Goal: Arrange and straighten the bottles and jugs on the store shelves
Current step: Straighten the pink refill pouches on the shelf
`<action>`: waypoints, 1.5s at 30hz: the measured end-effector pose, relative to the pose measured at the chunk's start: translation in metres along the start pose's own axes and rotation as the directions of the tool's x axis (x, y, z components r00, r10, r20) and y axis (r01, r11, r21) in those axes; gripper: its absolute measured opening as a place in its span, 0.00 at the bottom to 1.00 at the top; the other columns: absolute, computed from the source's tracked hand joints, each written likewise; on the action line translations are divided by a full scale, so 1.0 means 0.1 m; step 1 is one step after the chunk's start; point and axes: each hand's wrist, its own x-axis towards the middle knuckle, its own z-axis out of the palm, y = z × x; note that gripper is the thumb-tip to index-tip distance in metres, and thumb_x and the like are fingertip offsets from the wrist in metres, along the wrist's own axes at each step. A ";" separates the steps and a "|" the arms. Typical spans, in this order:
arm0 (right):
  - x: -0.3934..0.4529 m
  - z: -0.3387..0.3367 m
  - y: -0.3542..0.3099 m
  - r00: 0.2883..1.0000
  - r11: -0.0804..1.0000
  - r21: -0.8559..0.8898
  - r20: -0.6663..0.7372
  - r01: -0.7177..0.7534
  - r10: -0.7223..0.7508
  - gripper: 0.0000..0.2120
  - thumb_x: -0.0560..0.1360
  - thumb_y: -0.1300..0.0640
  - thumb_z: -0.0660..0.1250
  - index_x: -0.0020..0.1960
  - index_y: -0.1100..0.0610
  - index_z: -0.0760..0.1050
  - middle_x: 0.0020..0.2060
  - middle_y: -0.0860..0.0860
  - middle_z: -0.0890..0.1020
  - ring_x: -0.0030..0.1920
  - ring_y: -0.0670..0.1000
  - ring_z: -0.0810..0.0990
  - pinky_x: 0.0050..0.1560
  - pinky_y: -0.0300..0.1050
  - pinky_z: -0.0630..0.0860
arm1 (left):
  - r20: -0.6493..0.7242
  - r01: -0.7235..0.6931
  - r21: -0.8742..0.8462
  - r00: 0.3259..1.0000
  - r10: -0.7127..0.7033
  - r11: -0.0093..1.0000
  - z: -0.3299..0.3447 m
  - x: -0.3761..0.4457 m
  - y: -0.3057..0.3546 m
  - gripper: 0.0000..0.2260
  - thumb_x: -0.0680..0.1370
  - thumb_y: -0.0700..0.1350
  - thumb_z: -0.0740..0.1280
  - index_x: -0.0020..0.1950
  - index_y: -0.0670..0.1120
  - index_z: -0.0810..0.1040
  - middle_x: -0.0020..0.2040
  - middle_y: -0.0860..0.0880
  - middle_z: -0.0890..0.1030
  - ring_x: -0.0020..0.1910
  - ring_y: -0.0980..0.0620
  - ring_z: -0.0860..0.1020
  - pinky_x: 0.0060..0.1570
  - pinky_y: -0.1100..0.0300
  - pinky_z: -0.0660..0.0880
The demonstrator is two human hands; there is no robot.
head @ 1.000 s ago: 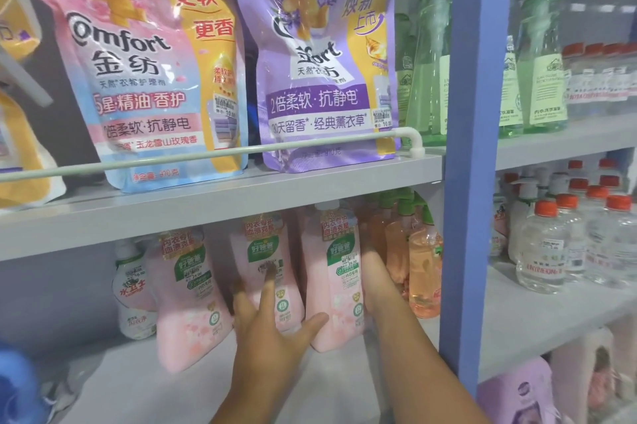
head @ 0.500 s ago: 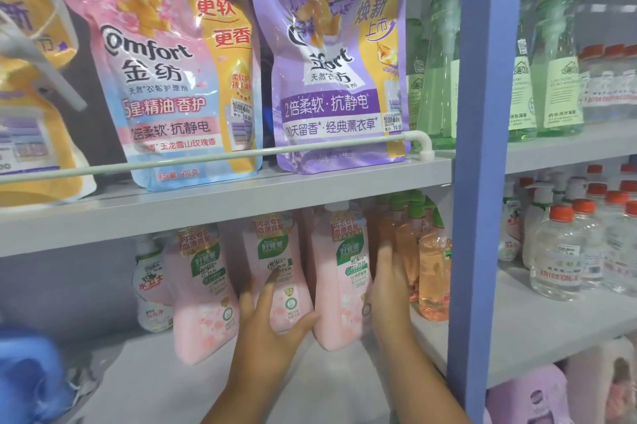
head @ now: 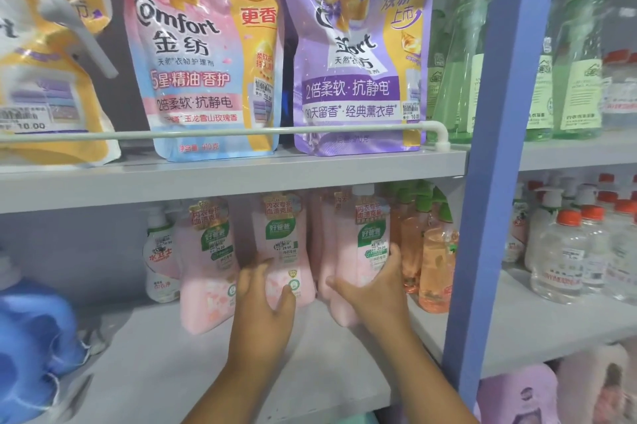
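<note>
On the lower grey shelf [head: 213, 365], the left hand [head: 265, 306] curled round the base of the middle pink plastic detergent bottle with a green label [head: 281, 251], thumb across its front and fingers reaching behind its left side. The right hand [head: 374, 289] gripped the neighbouring pink plastic bottle with the same green label [head: 358, 247], thumb on the left edge and fingers wrapped over the right of the label; this bottle looked tipped, its foot forward of the row. A third pink bottle [head: 206, 268] leaned just beside the left hand, with a small white bottle bearing red lettering [head: 160, 254] behind it and a blue plastic jug [head: 31, 344] at the far left edge. Just beside the right hand stood a cluster of clear orange pump bottles with green tops [head: 431, 258], close against the blue upright post [head: 496, 182]. The risk, as I judged it, lay on both flanks: shifting the right-hand bottle sideways could knock the orange pump bottles over, since they were tall and narrow, while nudging the middle bottle leftward could topple the already leaning third one. Both gripped bottles were held low, so a quick pull might swing their tops into the upper grey shelf [head: 224, 179].
</note>
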 end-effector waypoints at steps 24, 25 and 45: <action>-0.01 0.08 -0.01 0.998 0.998 0.044 -0.041 -0.054 0.056 0.40 0.52 0.31 0.79 0.57 0.44 0.69 0.49 0.42 0.81 0.48 0.47 0.82 0.47 0.50 0.80 | -0.289 -0.054 0.202 0.951 0.112 0.978 -0.49 0.02 0.01 0.18 0.78 0.55 0.70 0.65 0.51 0.73 0.57 0.56 0.72 0.56 0.51 0.75 0.51 0.57 0.71; -0.01 0.09 -0.01 0.997 0.998 0.046 -0.054 -0.044 0.046 0.40 0.54 0.32 0.81 0.58 0.45 0.69 0.50 0.43 0.81 0.49 0.48 0.82 0.48 0.50 0.80 | -0.384 -0.041 0.207 0.915 0.119 0.978 -0.65 0.03 -0.08 0.22 0.76 0.56 0.73 0.65 0.51 0.72 0.58 0.54 0.71 0.57 0.50 0.73 0.53 0.57 0.70; -0.05 0.06 0.10 0.999 0.993 0.109 0.005 -0.052 0.052 0.36 0.62 0.36 0.81 0.63 0.46 0.70 0.55 0.47 0.81 0.54 0.52 0.82 0.55 0.58 0.81 | 0.000 0.316 0.189 0.947 -0.322 0.930 -1.02 0.28 -0.24 0.25 0.71 0.56 0.79 0.63 0.56 0.72 0.52 0.57 0.80 0.47 0.51 0.80 0.42 0.54 0.73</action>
